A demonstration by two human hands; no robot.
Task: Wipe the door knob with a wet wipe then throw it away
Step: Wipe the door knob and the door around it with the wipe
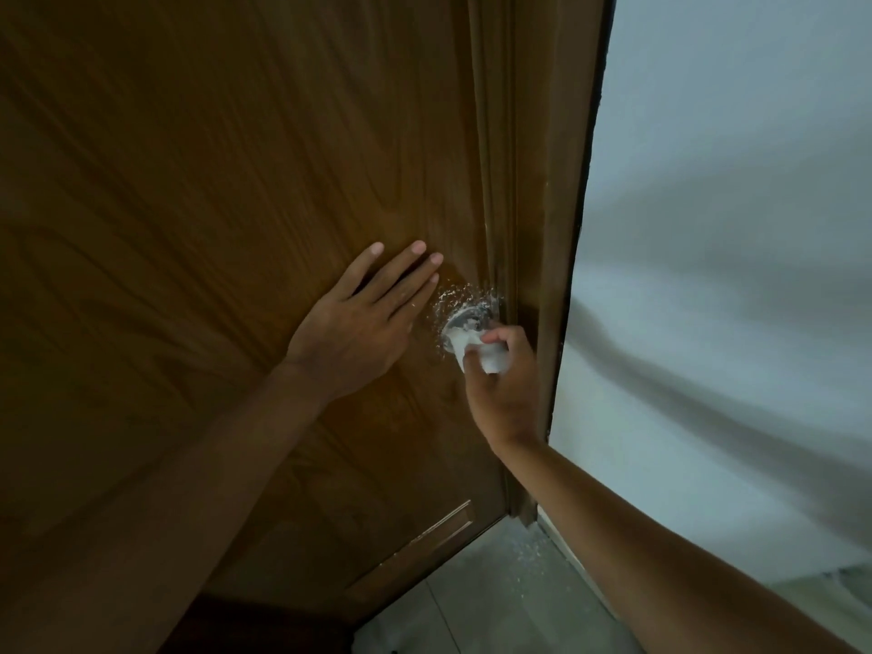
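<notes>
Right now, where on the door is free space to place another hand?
Free: bare wood above the left hand and below the door knob. Crowded: the knob itself, where the right hand grips the wet wipe.

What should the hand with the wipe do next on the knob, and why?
Probably rub the wet wipe around the door knob. The right hand grips the wipe against the knob's near side, the left hand lies flat on the door, and the far side looks uncovered.

left hand (358, 328): bare, no sleeve | right hand (502, 384): bare, no sleeve
</notes>
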